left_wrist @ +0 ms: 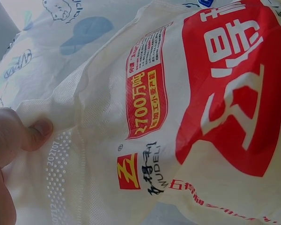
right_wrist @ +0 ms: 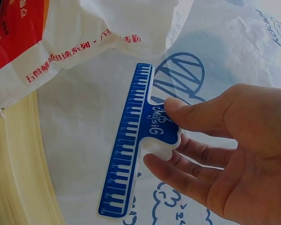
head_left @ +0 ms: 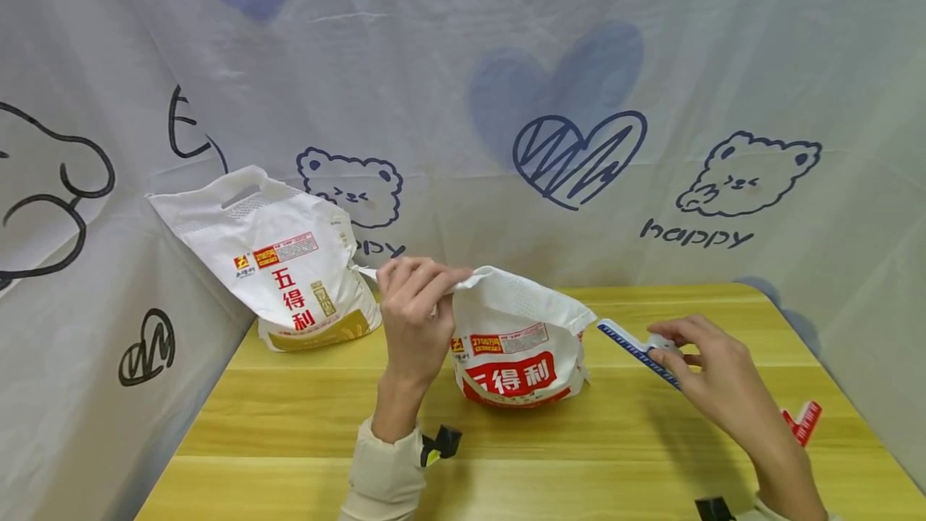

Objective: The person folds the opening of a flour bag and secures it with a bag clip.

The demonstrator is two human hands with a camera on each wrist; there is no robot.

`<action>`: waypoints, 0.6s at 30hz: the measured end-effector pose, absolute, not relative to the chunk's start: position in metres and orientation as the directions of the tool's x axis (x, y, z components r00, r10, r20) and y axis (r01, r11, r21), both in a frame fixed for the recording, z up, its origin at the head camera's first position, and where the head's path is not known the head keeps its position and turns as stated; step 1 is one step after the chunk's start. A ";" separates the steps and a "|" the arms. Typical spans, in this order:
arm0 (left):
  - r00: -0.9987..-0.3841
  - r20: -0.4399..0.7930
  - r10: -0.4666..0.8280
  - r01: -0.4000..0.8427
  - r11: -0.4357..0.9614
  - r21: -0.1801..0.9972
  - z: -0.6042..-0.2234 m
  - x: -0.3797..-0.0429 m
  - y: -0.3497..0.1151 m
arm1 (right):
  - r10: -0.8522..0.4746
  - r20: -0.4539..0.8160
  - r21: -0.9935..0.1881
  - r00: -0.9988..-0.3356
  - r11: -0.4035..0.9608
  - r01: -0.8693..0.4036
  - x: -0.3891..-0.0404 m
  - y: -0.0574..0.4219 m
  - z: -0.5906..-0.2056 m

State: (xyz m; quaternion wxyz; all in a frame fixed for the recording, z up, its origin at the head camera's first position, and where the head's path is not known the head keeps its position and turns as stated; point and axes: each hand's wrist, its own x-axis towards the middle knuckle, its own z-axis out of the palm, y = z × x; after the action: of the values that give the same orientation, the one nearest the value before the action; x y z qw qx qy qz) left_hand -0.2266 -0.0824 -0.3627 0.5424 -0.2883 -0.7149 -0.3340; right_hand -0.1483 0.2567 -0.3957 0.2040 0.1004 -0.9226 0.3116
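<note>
My left hand (head_left: 419, 316) pinches the top edge of a white flour bag (head_left: 517, 332) with a red label, which sits on the table. In the left wrist view the thumb (left_wrist: 40, 133) presses on the bag's upper band. To the right of the bag, my right hand (head_left: 716, 376) holds a blue clip (right_wrist: 131, 140) with a piano-key print. Thumb and fingers grip the clip's tab, and its long bar points toward the bag's upper right corner. The bar is apart from the bag in the right wrist view.
A second white flour bag (head_left: 304, 264) with a gold base stands at the back left, leaning toward the curtain. Partly hidden behind my right forearm, a red clip (head_left: 805, 423) lies on the wooden table (head_left: 289, 424). A printed curtain (head_left: 434, 103) hangs behind.
</note>
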 end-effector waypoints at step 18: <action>-0.241 0.969 0.051 0.776 0.610 0.161 -0.365 -0.226 -0.083 | 0.010 0.486 -0.542 -0.874 0.788 -0.292 -0.145 0.254 -0.396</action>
State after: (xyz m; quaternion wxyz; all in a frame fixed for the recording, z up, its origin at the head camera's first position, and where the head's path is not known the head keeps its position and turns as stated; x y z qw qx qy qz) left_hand -0.2262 -0.0832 -0.3648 0.5436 -0.2897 -0.7139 -0.3331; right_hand -0.1450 0.2545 -0.3957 0.2390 0.0771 -0.9148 0.3163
